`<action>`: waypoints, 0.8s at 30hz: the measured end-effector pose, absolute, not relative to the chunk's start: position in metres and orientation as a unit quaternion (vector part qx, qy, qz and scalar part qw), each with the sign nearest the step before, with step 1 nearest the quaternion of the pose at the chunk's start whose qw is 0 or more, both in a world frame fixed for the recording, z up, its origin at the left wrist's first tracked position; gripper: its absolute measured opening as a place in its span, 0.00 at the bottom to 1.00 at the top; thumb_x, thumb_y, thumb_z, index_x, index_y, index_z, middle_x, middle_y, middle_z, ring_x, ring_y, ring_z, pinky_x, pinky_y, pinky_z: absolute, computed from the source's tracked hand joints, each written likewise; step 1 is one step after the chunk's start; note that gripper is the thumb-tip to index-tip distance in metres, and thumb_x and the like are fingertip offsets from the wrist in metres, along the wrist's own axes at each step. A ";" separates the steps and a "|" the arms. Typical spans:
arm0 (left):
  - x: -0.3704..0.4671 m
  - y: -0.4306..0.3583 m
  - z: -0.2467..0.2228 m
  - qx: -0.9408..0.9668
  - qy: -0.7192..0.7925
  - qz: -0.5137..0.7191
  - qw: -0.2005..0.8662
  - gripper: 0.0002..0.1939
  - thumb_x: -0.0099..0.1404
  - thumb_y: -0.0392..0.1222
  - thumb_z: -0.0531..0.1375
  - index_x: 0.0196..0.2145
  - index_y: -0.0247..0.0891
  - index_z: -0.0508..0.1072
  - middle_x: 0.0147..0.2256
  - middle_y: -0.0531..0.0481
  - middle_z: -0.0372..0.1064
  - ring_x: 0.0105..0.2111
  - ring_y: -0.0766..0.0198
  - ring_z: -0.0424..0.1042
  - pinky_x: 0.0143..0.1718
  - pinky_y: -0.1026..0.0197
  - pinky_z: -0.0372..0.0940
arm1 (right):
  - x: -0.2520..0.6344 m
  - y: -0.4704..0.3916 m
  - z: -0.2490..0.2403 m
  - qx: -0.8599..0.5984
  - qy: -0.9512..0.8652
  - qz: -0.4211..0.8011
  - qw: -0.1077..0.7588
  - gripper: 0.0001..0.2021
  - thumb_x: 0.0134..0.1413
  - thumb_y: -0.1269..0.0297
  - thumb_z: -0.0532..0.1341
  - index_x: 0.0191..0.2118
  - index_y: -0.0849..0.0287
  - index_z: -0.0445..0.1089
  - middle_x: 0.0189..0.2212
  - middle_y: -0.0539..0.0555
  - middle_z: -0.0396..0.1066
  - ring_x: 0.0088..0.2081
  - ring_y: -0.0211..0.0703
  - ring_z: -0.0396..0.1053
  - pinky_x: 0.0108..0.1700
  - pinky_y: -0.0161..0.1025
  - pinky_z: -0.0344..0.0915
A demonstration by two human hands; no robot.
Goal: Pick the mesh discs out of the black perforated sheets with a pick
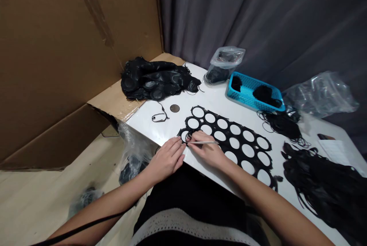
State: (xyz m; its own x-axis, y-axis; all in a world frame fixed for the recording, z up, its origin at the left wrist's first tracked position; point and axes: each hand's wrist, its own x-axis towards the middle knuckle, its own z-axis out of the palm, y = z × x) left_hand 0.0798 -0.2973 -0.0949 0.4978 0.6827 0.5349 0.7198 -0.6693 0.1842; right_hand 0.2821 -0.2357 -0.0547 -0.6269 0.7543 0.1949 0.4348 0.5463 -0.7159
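On the white table (143, 123) lies a flat black sheet (241, 139) with rows of round holes. My right hand (208, 150) is closed on a thin pale stick-like tool (205, 142), its tip near the sheet's left front corner. Thin black cord (189, 136) loops beside those fingertips. Flat at that same corner, by the table's front edge, rests my left hand (169, 156), fingers stretched out and fingertips touching the sheet's edge. Whether anything lies under them is hidden.
Black material (155, 79) is heaped at the back left, beside a large cardboard box (80, 47). A blue basket (246, 98) and clear bag (223, 64) stand behind the sheet. Black strips (327, 184) pile up right. A small dark disc (174, 108) lies left of centre.
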 end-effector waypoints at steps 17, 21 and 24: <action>0.072 -0.287 -0.080 -0.873 -0.394 -0.286 0.017 0.12 0.71 0.37 0.55 0.49 0.35 0.73 0.45 0.41 0.73 0.49 0.52 0.71 0.53 0.47 0.68 | 0.351 -0.151 -0.022 -0.602 -0.673 0.272 0.333 0.12 0.53 0.59 0.60 0.25 0.54 0.59 0.25 0.51 0.68 0.28 0.44 0.63 0.31 0.39 0.58; 0.084 -0.260 -0.046 -0.842 -0.429 -0.309 -0.107 0.10 0.71 0.38 0.55 0.48 0.39 0.72 0.44 0.43 0.70 0.46 0.55 0.71 0.49 0.50 0.69 | 0.362 -0.168 -0.004 -0.529 -0.610 0.512 0.295 0.16 0.46 0.54 0.67 0.25 0.56 0.59 0.26 0.50 0.70 0.26 0.39 0.62 0.23 0.34 0.56; 0.109 -0.228 -0.018 -0.813 -0.397 -0.356 -0.232 0.26 0.68 0.38 0.60 0.62 0.42 0.61 0.58 0.39 0.62 0.59 0.52 0.64 0.58 0.48 0.64 | 0.364 -0.181 0.014 -0.492 -0.607 0.555 0.286 0.17 0.48 0.55 0.67 0.26 0.56 0.58 0.24 0.48 0.67 0.24 0.35 0.58 0.21 0.31 0.53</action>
State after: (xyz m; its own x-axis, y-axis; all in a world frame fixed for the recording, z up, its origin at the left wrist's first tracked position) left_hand 0.1094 -0.2278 -0.0181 0.4304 0.8111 0.3960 0.4810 -0.5774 0.6598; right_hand 0.3639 -0.1810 0.0138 -0.3534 0.9140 -0.1990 0.2792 -0.1000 -0.9550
